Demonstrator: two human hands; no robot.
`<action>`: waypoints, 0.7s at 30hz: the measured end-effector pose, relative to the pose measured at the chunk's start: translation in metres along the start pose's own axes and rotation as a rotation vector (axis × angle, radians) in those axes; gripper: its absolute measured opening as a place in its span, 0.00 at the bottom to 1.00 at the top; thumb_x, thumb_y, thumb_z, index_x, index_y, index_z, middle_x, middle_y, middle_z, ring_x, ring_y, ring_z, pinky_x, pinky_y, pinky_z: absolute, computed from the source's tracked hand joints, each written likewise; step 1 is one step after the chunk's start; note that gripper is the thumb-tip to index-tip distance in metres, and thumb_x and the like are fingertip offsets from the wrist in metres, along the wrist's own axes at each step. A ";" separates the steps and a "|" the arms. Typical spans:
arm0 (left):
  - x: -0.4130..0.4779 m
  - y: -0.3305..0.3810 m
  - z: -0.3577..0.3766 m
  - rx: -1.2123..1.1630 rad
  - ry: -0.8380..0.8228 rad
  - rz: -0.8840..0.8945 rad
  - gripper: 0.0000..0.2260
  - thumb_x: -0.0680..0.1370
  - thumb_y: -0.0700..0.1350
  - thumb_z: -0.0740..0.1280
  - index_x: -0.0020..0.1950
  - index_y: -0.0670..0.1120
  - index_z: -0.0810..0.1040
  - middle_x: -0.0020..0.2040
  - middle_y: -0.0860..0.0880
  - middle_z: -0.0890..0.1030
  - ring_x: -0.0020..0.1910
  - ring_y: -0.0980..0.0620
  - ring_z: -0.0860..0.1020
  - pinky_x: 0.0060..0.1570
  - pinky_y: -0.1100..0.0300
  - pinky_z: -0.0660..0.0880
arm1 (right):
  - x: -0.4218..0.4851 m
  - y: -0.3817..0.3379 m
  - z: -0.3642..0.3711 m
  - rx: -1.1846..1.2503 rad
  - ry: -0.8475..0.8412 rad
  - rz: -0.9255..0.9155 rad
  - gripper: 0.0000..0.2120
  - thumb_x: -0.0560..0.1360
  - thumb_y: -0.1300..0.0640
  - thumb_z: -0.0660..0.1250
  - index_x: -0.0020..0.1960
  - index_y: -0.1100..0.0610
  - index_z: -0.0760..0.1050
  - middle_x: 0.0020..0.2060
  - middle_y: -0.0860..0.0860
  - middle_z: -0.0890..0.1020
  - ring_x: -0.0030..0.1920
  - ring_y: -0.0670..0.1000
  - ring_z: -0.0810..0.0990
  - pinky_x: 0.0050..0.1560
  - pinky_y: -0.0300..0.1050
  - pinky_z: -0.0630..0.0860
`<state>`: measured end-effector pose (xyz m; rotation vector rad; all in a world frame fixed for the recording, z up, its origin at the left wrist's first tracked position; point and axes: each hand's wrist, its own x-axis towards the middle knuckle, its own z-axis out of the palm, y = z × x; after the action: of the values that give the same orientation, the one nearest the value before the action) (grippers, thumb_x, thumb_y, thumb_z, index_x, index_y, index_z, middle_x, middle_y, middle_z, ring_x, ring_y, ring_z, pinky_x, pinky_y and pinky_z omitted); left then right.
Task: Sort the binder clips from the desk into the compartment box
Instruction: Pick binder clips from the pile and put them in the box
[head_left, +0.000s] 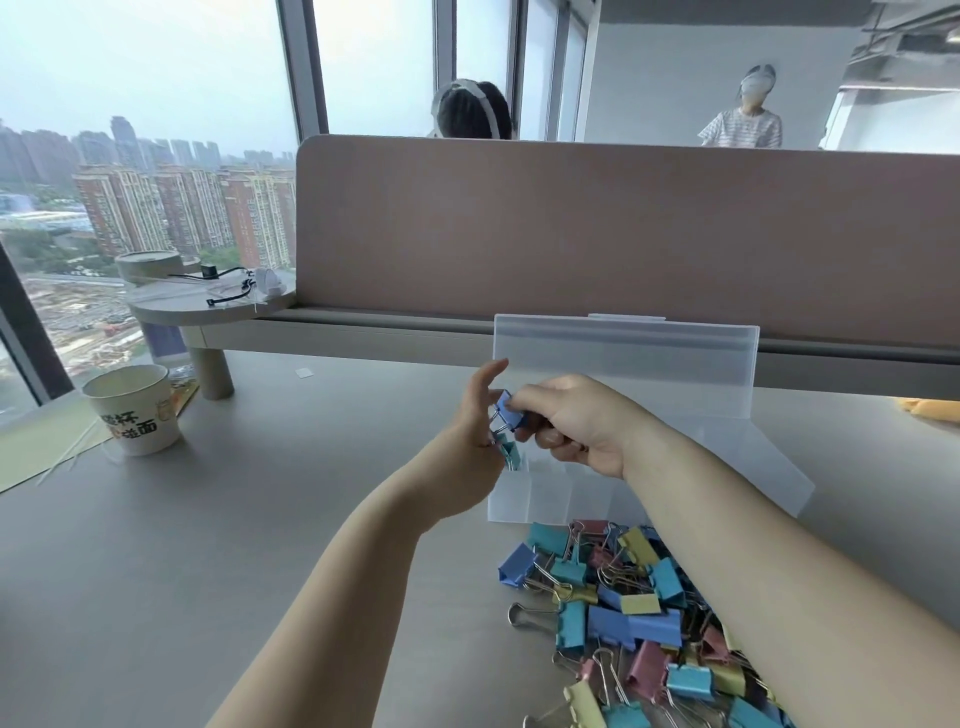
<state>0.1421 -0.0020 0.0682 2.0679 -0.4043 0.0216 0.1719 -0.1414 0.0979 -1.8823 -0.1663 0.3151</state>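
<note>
- Looking from the left edge, we see a paper cup with printed characters standing on the grey desk, well apart from the hands.
- Behind the cup, a small round raised shelf carries a black cable and some pale items we cannot make out. Beyond it, tall windows show a city of high-rise blocks.
- Near the middle, the left hand is raised over the left end of the box, its fingers pointing up and nearly straight. A teal binder clip lies against its palm side, just above the leftmost compartment. The thumb is hidden, so we cannot tell whether this hand pinches the clip.
- Just to its right, the right hand has its fingers curled and pinches a blue binder clip at the fingertips. This clip sits between the two hands, directly above the teal one.
- Under both hands, the translucent compartment box stands on the desk, with thin dividers showing along its front row. Its lid stands upright at the back.
- In front of the box, nearer to us, a loose pile of binder clips in blue, teal, yellow and pink lies on the desk. The right forearm crosses over the pile's right side.
- Along the back runs a pinkish-brown partition. Above it we see the top of one person's head and, further right, a person in a striped shirt.
</note>
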 end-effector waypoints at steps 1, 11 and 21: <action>0.001 0.000 -0.001 -0.009 0.024 -0.004 0.38 0.73 0.25 0.53 0.75 0.56 0.46 0.70 0.47 0.63 0.50 0.54 0.73 0.46 0.68 0.71 | 0.000 0.000 0.000 0.002 0.015 0.005 0.07 0.75 0.57 0.65 0.41 0.60 0.75 0.30 0.54 0.77 0.24 0.46 0.61 0.23 0.36 0.55; 0.001 -0.005 0.004 -0.050 -0.071 0.122 0.39 0.78 0.29 0.58 0.75 0.56 0.39 0.68 0.51 0.63 0.66 0.53 0.68 0.58 0.72 0.67 | -0.008 -0.008 -0.003 -0.038 -0.148 -0.034 0.05 0.77 0.59 0.64 0.50 0.59 0.77 0.28 0.49 0.75 0.26 0.44 0.67 0.22 0.33 0.62; -0.001 0.006 0.002 0.017 0.002 0.219 0.48 0.71 0.22 0.56 0.69 0.67 0.38 0.75 0.58 0.45 0.76 0.52 0.50 0.67 0.66 0.59 | -0.016 -0.014 -0.016 -0.220 -0.288 -0.102 0.08 0.73 0.62 0.70 0.52 0.58 0.80 0.36 0.51 0.72 0.34 0.48 0.68 0.33 0.38 0.66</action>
<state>0.1389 -0.0064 0.0721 2.0308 -0.6293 0.1582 0.1620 -0.1560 0.1183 -2.0291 -0.5081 0.5141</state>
